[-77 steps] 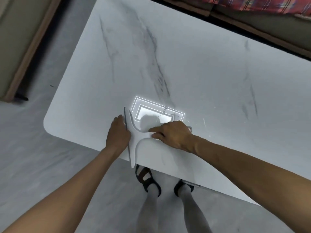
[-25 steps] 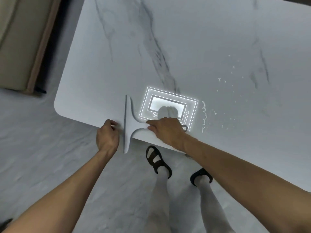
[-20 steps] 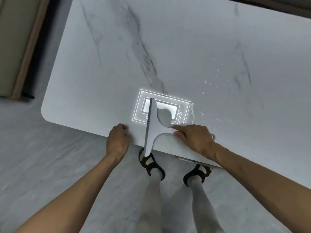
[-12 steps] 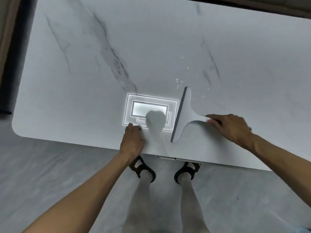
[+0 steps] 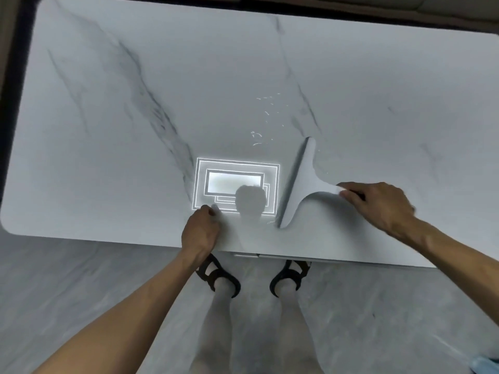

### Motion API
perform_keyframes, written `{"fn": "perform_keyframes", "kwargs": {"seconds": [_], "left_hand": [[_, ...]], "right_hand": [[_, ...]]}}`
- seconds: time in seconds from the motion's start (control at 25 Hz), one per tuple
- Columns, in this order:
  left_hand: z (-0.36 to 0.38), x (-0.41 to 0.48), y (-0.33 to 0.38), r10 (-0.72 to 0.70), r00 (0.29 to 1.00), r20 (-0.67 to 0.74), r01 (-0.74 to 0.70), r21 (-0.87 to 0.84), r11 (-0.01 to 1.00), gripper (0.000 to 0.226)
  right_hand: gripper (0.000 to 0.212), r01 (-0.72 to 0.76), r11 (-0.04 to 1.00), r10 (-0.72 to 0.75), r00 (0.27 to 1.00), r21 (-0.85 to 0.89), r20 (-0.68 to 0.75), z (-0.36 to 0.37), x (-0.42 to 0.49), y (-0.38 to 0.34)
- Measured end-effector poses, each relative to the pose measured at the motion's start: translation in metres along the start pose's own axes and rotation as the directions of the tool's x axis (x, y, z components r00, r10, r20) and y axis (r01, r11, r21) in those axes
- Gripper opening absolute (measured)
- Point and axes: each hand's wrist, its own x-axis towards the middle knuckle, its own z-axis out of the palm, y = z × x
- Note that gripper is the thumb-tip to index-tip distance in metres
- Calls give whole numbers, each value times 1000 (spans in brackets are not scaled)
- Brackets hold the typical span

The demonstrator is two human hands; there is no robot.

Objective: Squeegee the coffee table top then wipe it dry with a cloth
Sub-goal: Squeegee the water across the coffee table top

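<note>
The white marble coffee table top (image 5: pixel 135 171) fills the upper part of the view. A white T-shaped squeegee (image 5: pixel 299 182) lies with its blade on the top near the front edge, blade running near to far. My right hand (image 5: pixel 378 206) grips its handle at the right. My left hand (image 5: pixel 199 233) rests on the table's front edge, fingers curled down, holding nothing. Small water drops (image 5: pixel 264 120) glint on the top beyond the blade. No cloth is in view.
A bright ceiling-light reflection (image 5: pixel 235 184) with my head's shadow sits between the hands. My two feet in black sandals (image 5: pixel 218 276) stand on the grey floor (image 5: pixel 81 292) right against the front edge. Dark furniture (image 5: pixel 405 14) borders the far side.
My right hand has drawn the squeegee from the table's left end rightwards along the front edge. My left hand followed along the edge. The view shifted right too.
</note>
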Motion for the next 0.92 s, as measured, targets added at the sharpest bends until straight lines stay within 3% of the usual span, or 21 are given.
{"fn": "perform_keyframes", "kwargs": {"seconds": [0.08,0.2,0.36,0.48,0.64,0.76,0.84,0.92], "left_hand": [[-2,-2,-5,-72,997,-30,70,-64,996,31],[-2,-8,-18,-160,986,-36,153,-153,976,38],[6,-14,-21,-169,985,-40,158,-189,969,32],[19,-16,-12,-117,992,-56,108,-147,983,19],[37,-30,23,41,999,-3,-41,-10,999,61],[57,-31,56,156,987,28,-157,63,986,67],[68,-30,73,141,986,89,-149,82,985,68],[74,-28,92,45,988,150,-54,54,997,73]], "right_hand": [[38,162,986,-160,984,-27,73,15,-5,-38],[39,449,893,-437,877,-16,197,63,-11,-105],[36,577,817,-551,780,2,297,110,-10,-153],[36,575,818,-551,792,-21,263,111,-4,-120],[36,473,879,-443,858,-62,262,80,-1,-25],[35,347,931,-315,920,-114,232,49,2,49],[35,264,951,-232,953,-159,194,28,6,89],[35,219,953,-193,971,-211,139,2,6,122]]}}
